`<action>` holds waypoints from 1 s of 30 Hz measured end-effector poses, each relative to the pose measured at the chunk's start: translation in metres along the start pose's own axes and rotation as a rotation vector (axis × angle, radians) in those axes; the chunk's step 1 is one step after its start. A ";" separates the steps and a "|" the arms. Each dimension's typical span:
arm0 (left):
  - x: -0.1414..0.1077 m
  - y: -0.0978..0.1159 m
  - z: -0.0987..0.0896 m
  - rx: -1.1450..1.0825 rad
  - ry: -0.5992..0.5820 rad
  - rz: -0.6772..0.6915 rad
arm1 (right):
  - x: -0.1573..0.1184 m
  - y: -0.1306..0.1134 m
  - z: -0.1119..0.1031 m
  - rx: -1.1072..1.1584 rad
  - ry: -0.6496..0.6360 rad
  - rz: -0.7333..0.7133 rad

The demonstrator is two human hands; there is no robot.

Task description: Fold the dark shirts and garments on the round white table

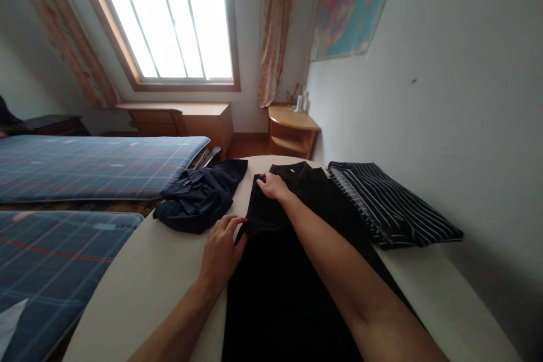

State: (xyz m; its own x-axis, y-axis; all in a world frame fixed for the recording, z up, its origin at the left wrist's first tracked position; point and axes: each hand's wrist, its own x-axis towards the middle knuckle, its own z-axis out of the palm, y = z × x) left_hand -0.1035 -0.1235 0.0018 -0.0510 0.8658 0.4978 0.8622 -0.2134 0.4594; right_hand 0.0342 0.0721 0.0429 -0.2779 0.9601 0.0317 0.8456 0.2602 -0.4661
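Observation:
A black garment (288,294) with a collar at its far end lies spread lengthwise on the pale round table (169,277). At the garment's left edge, my left hand (223,246) pinches the black cloth between thumb and fingers. Farther away, my right hand (272,185) is closed on the cloth near the upper left corner, beside the collar. My right forearm crosses over the garment. A crumpled dark navy garment (199,195) rests left of my hands. On the right is a folded black-and-white striped cloth (392,203).
Two mattresses with blue plaid covers, one farther (97,167) and one nearer (55,260), stand left of the table. A wooden desk (203,119) is under the window. A corner shelf (294,119) and a white wall (458,96) bound the right side.

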 end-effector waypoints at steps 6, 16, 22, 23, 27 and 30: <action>0.000 0.000 0.000 0.004 -0.038 0.069 | 0.015 -0.006 0.012 0.084 0.021 0.025; 0.001 0.000 -0.004 -0.120 -0.020 -0.018 | 0.026 -0.004 0.013 0.212 0.045 0.017; 0.002 0.000 -0.005 -0.051 -0.061 -0.061 | 0.026 -0.007 0.016 0.199 0.036 -0.006; 0.002 0.001 -0.005 -0.039 -0.051 -0.072 | 0.025 -0.007 0.016 0.188 0.027 -0.017; 0.001 0.004 -0.003 -0.023 -0.077 -0.024 | 0.023 -0.003 0.013 0.137 0.008 -0.075; 0.001 0.003 -0.002 -0.034 -0.092 0.021 | 0.017 0.001 0.009 0.088 0.013 -0.117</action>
State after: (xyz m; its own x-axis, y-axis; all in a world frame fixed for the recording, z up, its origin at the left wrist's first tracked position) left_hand -0.1019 -0.1244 0.0046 0.0144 0.8984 0.4390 0.8450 -0.2457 0.4751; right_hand 0.0267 0.0874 0.0348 -0.3659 0.9251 0.1019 0.7643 0.3611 -0.5343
